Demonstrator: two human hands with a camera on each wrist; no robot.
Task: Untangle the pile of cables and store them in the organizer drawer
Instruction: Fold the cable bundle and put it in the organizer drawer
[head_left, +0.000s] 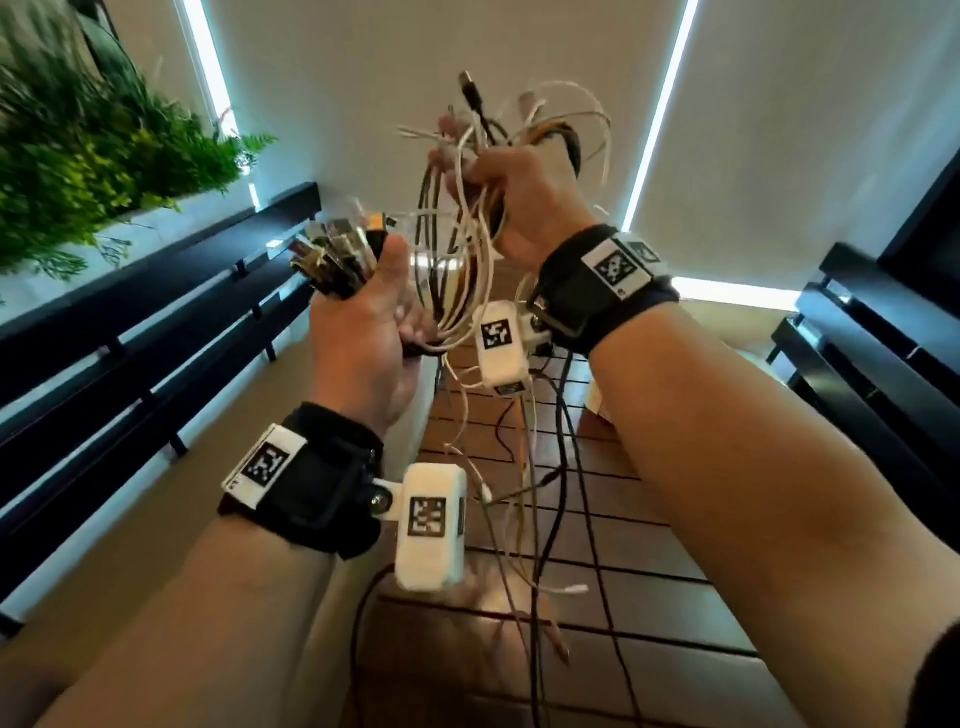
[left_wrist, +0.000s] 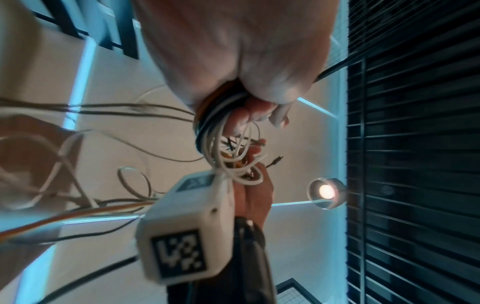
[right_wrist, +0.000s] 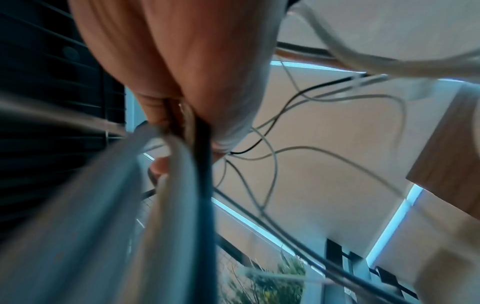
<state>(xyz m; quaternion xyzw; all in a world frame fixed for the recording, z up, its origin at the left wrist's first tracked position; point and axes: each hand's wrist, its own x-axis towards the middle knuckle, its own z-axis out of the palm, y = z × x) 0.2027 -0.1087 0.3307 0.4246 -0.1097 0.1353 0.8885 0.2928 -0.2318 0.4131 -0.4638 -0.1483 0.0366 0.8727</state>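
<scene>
Both hands are raised in front of the person, each closed on part of the same tangle. The left hand (head_left: 363, 322), nearer and lower in the head view, has its fingers curled round a fistful of black and metal-tipped plug ends (head_left: 337, 254) that fan out to the left past its thumb. The right hand (head_left: 524, 208), farther and higher, is clenched on a bundle of thin white, black and orange cables (head_left: 467, 244); several loops and a black USB plug (head_left: 470, 96) stick up above its knuckles. Between the two fists the cords sag in long loops, and loose tails hang down past the white wrist-camera housings (head_left: 498, 343) toward the brown slatted wooden table (head_left: 623, 545) below, where a few white-tipped ends (head_left: 574, 590) dangle just above or on the slats; which one I cannot tell. No organizer drawer shows in any view.

The main risk I see is pulling the fists apart while both still grip many strands at once: that would likely cinch the loops between them into tighter knots. The hanging tails could also catch on the camera housings or in the gaps between the slats and jerk the bundle. With so many cords in one fist, some may slip out and drop back into a heap. The thin white leads look flexible and light, so a sharp tug might strain them at their plugs.
</scene>
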